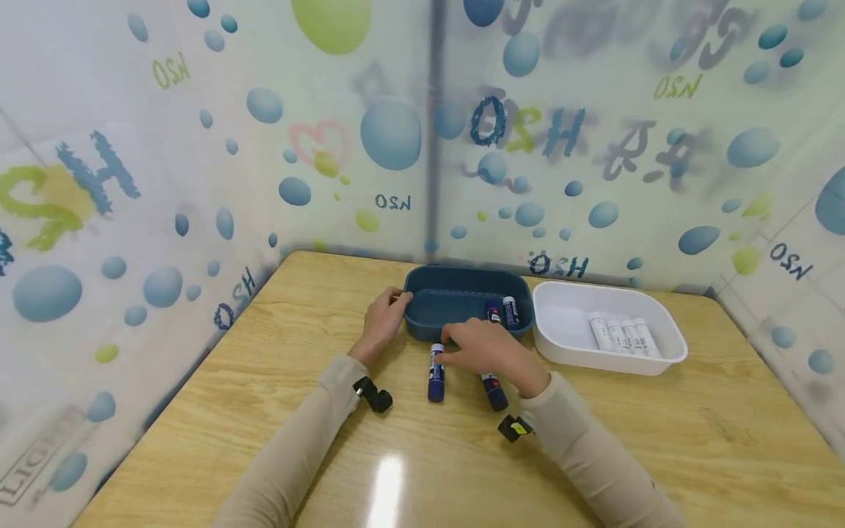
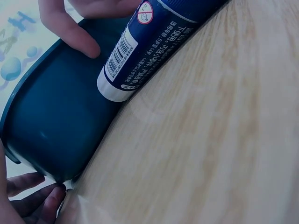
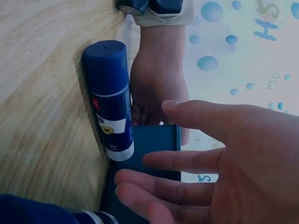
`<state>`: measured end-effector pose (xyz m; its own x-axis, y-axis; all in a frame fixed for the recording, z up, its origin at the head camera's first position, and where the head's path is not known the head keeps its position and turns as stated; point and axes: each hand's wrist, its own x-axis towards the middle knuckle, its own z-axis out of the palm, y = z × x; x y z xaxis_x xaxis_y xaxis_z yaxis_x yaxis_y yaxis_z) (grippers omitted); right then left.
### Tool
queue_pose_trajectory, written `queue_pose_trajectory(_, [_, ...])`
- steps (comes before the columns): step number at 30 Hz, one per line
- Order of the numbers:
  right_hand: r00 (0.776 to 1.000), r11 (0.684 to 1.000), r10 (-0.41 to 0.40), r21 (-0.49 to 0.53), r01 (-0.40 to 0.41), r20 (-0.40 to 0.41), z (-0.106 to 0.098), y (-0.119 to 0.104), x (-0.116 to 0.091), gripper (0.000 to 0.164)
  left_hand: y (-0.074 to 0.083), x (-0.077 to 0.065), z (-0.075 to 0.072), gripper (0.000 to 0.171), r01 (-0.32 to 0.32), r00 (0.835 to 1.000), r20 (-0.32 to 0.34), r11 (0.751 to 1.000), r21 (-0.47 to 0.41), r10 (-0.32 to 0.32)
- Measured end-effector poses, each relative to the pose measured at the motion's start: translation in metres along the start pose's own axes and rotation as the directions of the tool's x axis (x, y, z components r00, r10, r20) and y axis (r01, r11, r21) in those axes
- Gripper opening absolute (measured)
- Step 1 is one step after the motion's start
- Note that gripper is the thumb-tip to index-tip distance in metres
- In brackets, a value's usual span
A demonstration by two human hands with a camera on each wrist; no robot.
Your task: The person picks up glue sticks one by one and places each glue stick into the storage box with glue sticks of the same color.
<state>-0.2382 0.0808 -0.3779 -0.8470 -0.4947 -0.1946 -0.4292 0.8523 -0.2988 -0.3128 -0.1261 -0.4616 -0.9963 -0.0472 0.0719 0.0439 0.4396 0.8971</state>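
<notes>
A dark blue bin (image 1: pixel 429 334) stands on the table. At its left end my left hand (image 1: pixel 384 319) grips the rim, with fingers tucked at the bin's corner in the left wrist view. My right hand (image 1: pixel 485 348) hovers over the bin's front edge, its fingers (image 3: pixel 182 161) spread and holding nothing. Just beyond those fingertips lies a blue glue stick (image 1: pixel 436 381) with a white end towards the bin. A second glue stick (image 1: pixel 494 392) lies partly under the right hand. Inside the bin, at its right end, are two more, one glue stick (image 1: pixel 511 312) with its white end up.
Close against the blue bin's right side stands a white bin (image 1: pixel 561 348) with several white tubes (image 1: pixel 623 334) in a row. The wooden table (image 1: pixel 297 330) ends at patterned curtain-like walls (image 1: pixel 330 176) at the back and sides.
</notes>
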Motion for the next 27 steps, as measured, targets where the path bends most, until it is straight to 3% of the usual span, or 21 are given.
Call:
queue_pose_trajectory(19, [0.997,0.992,0.068,-0.109,-0.064,0.029,0.017,-0.011,0.003,0.045,0.001,0.000,0.000,0.045,0.001,1.000,-0.003,1.000,0.011,-0.001])
queue_pose_trajectory(27, [0.995,0.991,0.096,-0.097,-0.094,0.011,0.023,-0.010,0.008,0.044,0.002,0.000,0.000,0.045,0.007,1.000,-0.009,1.000,0.016,-0.007])
